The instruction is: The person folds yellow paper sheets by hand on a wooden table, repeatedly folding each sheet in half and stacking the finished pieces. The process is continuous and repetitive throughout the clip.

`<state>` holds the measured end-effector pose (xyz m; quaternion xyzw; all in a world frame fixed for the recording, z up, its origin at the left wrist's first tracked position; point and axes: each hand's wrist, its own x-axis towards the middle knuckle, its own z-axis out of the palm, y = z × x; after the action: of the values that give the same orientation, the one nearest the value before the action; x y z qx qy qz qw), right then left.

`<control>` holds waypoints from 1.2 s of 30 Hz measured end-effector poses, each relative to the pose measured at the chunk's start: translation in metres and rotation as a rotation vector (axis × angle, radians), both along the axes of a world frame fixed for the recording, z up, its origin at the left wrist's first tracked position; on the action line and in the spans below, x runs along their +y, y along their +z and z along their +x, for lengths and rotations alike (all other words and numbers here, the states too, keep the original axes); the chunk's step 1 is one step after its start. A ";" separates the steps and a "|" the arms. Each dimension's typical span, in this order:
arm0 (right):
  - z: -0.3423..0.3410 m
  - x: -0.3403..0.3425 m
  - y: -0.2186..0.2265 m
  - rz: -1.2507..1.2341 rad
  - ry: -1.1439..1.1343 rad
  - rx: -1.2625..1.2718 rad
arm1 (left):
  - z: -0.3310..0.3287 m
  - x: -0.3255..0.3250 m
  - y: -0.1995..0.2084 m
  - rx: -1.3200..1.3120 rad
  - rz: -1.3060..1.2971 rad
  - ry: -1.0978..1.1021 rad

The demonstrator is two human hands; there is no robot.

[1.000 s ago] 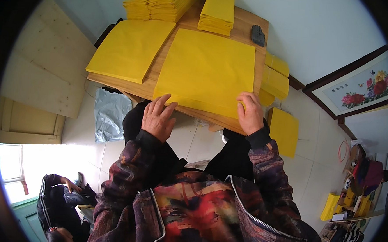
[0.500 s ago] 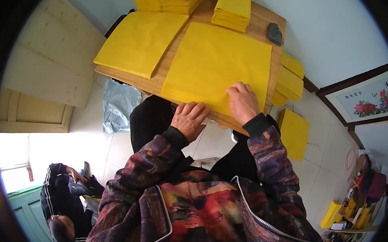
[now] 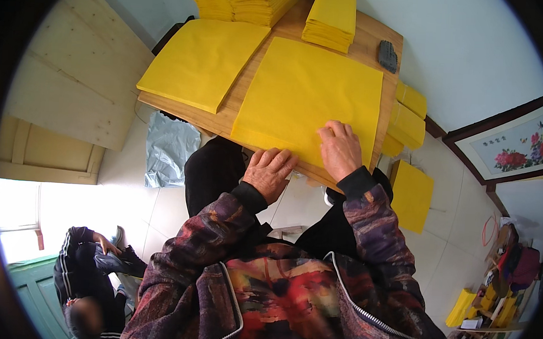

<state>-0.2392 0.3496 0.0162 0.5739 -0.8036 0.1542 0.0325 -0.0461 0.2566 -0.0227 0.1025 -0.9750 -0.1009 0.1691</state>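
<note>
A large yellow sheet of paper or thin fabric, perhaps the top of a stack, lies across the near part of the wooden table. Flat on its near edge rests my left hand, fingers extended side by side. Farther right, my right hand presses on the sheet near its front right part. Its fingers are curled together, and whatever may be between them is hidden. A second flat yellow stack lies to the left of the sheet.
Folded yellow bundles and a narrower pile stand at the table's far side. A dark grey block sits at the far right corner. More yellow stacks are beyond the right edge. Another person sits at lower left.
The whole view has shifted slightly, with the table a little lower in it. Both hands keep nearly the same places on the sheet.
</note>
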 end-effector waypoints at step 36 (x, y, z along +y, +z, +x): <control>-0.040 0.091 0.000 -0.251 -0.177 -0.272 | -0.016 -0.040 0.012 -0.228 0.009 0.128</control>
<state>-0.2795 0.4409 0.0158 0.4664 -0.8225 0.3255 0.0084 -0.0616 0.2168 -0.0107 0.1762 -0.9789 -0.0820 0.0626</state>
